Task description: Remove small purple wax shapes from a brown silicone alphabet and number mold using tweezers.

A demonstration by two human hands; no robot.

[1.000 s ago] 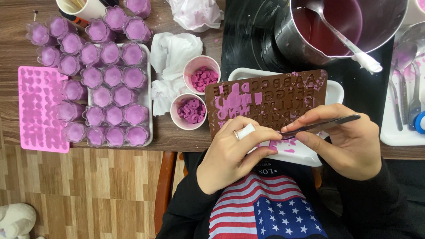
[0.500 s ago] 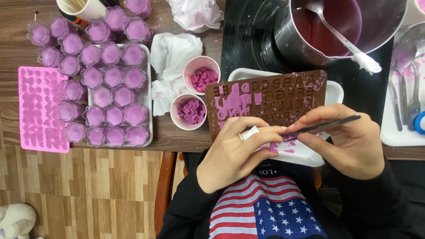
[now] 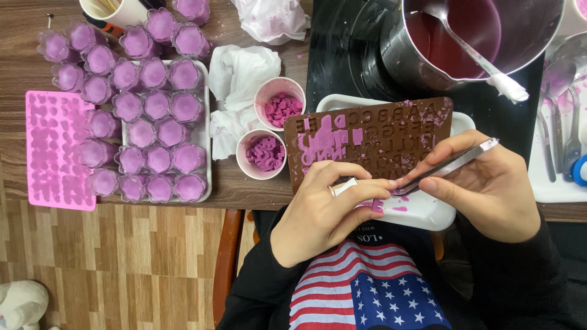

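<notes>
Wooden table (image 3: 24,195) above plank floor (image 3: 122,263)

The left hand (image 3: 324,208) is curled, its fingers bent inward and its thumb stretched toward the right hand; a ring is worn on one finger. The right hand (image 3: 489,183) is held just beside it, thumb and forefinger pinched together, fingertips nearly met by the left thumb. Both wrists are covered by black sleeves and drawn close to the chest.
</notes>
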